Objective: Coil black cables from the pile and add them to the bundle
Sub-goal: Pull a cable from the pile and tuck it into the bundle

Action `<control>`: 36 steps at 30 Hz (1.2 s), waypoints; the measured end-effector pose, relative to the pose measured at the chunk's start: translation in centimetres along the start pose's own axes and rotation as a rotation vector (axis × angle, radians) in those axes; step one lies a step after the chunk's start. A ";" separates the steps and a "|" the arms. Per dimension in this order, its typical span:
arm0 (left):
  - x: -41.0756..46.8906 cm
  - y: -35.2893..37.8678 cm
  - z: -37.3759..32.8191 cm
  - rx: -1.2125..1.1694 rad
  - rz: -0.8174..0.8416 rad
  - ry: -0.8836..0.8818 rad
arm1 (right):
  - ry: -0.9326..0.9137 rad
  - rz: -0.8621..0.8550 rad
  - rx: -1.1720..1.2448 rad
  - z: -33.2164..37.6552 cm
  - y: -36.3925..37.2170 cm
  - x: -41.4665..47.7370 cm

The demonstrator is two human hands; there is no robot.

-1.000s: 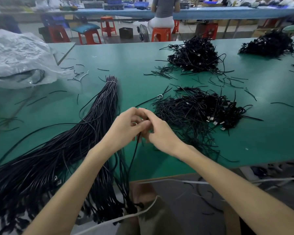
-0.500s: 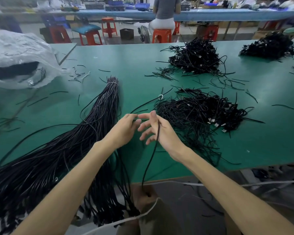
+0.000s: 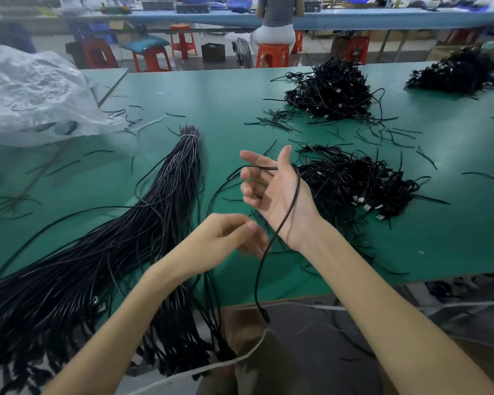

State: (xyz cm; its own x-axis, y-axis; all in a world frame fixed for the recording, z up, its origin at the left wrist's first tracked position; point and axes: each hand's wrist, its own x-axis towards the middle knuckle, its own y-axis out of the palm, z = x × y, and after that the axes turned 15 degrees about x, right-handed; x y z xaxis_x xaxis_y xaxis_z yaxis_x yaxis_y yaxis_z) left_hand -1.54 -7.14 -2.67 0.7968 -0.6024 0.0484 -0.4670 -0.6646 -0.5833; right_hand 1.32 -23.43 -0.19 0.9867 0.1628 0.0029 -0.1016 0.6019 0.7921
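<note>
I saw the right hand [image 3: 274, 192] raised above the green worktop [image 3: 226, 89] near its front edge, palm turned leftward, fingers spread and relaxed, gripping nothing. A single black cable [image 3: 292, 208] lay draped over it. The cable crossed the fingers, passed round the thumb side, ran down along the wrist and hung past the front edge, where its plug end [image 3: 266, 317] dangled below the tabletop.

The left hand [image 3: 228, 238] sat lower and nearer me, just beside the hanging cable, its fingers loosely curled with the thumb close to the forefinger. It was blurred, and I could not tell whether it pinched the cable or only hovered beside it.

The bundle [image 3: 166, 201] lay to the left of both hands. It was a long sheaf of black cables tied with a white band [image 3: 189, 136] at its far end, fanning out toward the front left corner and spilling over the edge. The pile [image 3: 354, 181] — a tangle of black cables with USB plugs [image 3: 367, 207] showing — lay right behind the right hand.

Two more black heaps [image 3: 331, 89] sat toward the far right of the worktop, and a crumpled plastic bag [image 3: 26, 95] sat at the left edge. Beyond the far edge a person [image 3: 275, 18] sat on an orange stool [image 3: 272, 54], back turned to me.
</note>
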 end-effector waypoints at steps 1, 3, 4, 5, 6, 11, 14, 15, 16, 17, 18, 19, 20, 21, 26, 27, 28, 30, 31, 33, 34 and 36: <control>-0.5 -0.1 -0.4 -0.072 0.117 0.006 | -0.017 -0.023 0.013 0.2 -0.1 0.3; -1.4 -0.3 -0.8 -0.186 0.314 0.038 | -0.045 -0.079 0.051 0.4 -0.5 0.8; -1.7 -0.3 -0.8 -0.218 0.364 0.060 | -0.055 -0.112 0.070 0.4 -0.7 1.0; -1.9 -0.4 -0.8 -0.250 0.377 0.081 | -0.065 -0.146 0.089 0.5 -1.0 1.1; -2.1 -0.5 -0.7 -0.293 0.361 0.099 | -0.074 -0.181 0.102 0.5 -1.4 1.2; -2.0 -2.6 0.2 -0.725 0.100 0.109 | -0.045 -0.367 0.079 0.7 -3.6 0.4; -2.2 -4.0 0.9 -1.019 -0.006 0.130 | 0.035 -0.411 -0.027 0.2 -4.4 -0.9; -2.2 -4.2 1.0 -1.114 -0.027 0.143 | 0.070 -0.408 -0.079 -0.1 -4.5 -1.4; -2.1 -4.3 1.0 -1.181 -0.051 0.149 | 0.111 -0.396 -0.119 -0.5 -4.6 -1.9; -2.1 -4.2 0.9 -1.217 -0.072 0.157 | 0.156 -0.380 -0.145 -0.9 -4.6 -2.3; -1.9 -4.2 0.9 -1.238 -0.098 0.160 | 0.200 -0.358 -0.158 -1.2 -4.6 -2.6; -1.7 -4.0 0.9 -1.269 -0.111 0.168 | 0.239 -0.328 -0.161 -1.4 -4.5 -2.9; -1.5 -3.7 0.8 -1.317 -0.096 0.180 | 0.276 -0.285 -0.152 -1.5 -4.5 -3.0; -1.3 -3.6 0.7 -1.362 -0.078 0.176 | 0.313 -0.237 -0.128 -1.7 -4.4 -3.2; -0.5 -2.9 0.1 -1.276 -0.183 0.135 | 0.485 -0.034 -0.106 -1.5 -4.5 -4.0; -0.4 -2.8 0.3 -1.345 -0.220 0.103 | 0.507 -0.009 -0.146 -1.4 -4.6 -4.1; -0.3 -2.7 0.8 -1.406 -0.251 0.102 | 0.516 0.001 -0.191 -1.3 -4.6 -4.3; 0.1 -2.4 1.4 -1.413 -0.296 0.108 | 0.491 -0.017 -0.285 -1.2 -4.8 -4.3; 0.2 -2.3 1.3 -1.382 -0.311 0.081 | 0.466 -0.036 -0.340 -1.1 -4.8 -4.3; 0.3 -2.2 1.2 -1.329 -0.332 0.020 | 0.420 -0.065 -0.438 -1.1 -5.0 -4.3; 0.4 -2.1 1.2 -1.325 -0.347 0.000 | 0.407 -0.070 -0.467 -1.1 -5.1 -4.3; 0.6 -2.1 1.3 -1.329 -0.385 -0.021 | 0.400 -0.076 -0.489 -1.1 -5.3 -4.4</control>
State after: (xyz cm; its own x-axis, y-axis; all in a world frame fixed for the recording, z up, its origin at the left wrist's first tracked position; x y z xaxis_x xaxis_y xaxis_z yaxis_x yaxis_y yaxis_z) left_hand 0.41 -5.55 -2.46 0.9577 -0.2877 0.0091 -0.2201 -0.7116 0.6672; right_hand -2.64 -26.51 -5.07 0.8790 0.3286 -0.3454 -0.1732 0.8951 0.4109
